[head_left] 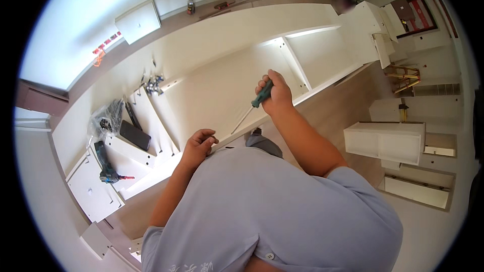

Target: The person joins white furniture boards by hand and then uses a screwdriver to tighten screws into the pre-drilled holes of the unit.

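Observation:
My right hand (275, 93) is closed round the green handle of a screwdriver (262, 94). The screwdriver's thin metal shaft slants down and left, its tip close to the near edge of a large white cabinet carcass (222, 83). By that same edge, left of the tip, is my left hand (200, 147), its fingers loosely bent and the thumb apart from them; I see nothing held in it. The carcass lies flat in front of me, with an upright divider (295, 62) toward its right end.
On the left lie a cordless drill (104, 163), a dark phone-like slab (135, 135), a clear plastic bag (105, 119) and a pile of metal fittings (153, 84). A white cabinet box (385, 142) and a yellow stepladder (405, 78) stand at right. A blurred shape shows at the far end.

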Motion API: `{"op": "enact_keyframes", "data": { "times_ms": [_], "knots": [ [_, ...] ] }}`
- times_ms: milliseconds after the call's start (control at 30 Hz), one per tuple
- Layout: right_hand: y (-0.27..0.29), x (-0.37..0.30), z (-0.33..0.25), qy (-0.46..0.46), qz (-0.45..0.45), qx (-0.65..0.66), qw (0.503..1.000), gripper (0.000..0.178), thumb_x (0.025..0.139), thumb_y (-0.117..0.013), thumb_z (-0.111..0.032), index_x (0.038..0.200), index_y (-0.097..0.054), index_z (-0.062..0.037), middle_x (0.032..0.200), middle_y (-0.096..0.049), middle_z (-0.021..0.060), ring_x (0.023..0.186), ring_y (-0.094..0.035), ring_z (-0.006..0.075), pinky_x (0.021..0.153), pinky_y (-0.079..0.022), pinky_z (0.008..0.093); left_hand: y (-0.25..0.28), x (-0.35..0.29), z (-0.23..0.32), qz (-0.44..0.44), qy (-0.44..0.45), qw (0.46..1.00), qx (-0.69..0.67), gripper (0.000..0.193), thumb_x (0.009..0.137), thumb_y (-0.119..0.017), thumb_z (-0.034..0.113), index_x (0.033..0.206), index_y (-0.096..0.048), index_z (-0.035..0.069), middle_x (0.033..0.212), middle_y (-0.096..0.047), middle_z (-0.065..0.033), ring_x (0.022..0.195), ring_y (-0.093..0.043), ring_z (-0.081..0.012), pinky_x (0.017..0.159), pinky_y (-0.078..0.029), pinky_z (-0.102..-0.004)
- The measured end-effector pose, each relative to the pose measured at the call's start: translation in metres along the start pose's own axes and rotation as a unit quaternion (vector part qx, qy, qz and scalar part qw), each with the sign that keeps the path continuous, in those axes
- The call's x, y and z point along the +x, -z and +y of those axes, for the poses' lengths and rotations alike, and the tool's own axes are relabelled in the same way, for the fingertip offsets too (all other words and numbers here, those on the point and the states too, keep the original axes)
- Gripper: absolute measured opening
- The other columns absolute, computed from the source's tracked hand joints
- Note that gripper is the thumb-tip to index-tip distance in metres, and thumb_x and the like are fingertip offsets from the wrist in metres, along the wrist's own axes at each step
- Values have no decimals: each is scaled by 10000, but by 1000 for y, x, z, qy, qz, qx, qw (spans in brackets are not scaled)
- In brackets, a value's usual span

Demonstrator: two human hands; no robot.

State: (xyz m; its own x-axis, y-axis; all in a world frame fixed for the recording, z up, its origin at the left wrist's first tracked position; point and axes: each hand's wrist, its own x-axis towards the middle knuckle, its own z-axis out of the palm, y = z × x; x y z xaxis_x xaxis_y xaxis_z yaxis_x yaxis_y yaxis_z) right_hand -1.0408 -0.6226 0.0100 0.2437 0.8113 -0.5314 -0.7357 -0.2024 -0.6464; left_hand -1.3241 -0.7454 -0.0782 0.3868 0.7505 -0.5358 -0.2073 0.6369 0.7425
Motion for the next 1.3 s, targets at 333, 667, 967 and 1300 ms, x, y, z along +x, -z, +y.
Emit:
{"op": "enact_keyframes", "data": {
  "times_ms": [333,667,967,1300],
  "knots": [
    [59,50,-117,89,-103,-1,991,174,1007,-664,-152,1074,-515,-95,862,-564,40,730,-562,166,667,-518,351,-169,85,39,-13,-14,999,44,172,961,-721,48,1111,-660,-10,937,-721,-71,606,-491,-82,521,-401,-242],
    [134,128,-192,95,-68,-25,993,130,1035,-620,-164,1066,-511,-102,864,-547,36,746,-545,164,684,-510,367,-289,167,0,100,-4,995,3,152,967,-722,46,1102,-669,2,975,-762,-103,652,-553,-83,563,-449,-245],
    [156,156,-228,141,-393,-349,839,319,1040,-642,-227,1282,-544,-44,1087,-633,62,928,-625,167,860,-532,331,-293,198,-8,237,-41,971,-7,163,961,-739,96,1093,-702,9,929,-754,-88,685,-590,-90,586,-466,-247],
    [123,231,-200,101,-327,-668,661,497,956,-685,-252,1382,-545,-39,1078,-671,149,988,-662,292,898,-534,403,-314,288,4,-34,52,883,465,266,952,-741,221,1106,-755,5,869,-743,-154,745,-663,-224,738,-540,-371]
  ]
}}
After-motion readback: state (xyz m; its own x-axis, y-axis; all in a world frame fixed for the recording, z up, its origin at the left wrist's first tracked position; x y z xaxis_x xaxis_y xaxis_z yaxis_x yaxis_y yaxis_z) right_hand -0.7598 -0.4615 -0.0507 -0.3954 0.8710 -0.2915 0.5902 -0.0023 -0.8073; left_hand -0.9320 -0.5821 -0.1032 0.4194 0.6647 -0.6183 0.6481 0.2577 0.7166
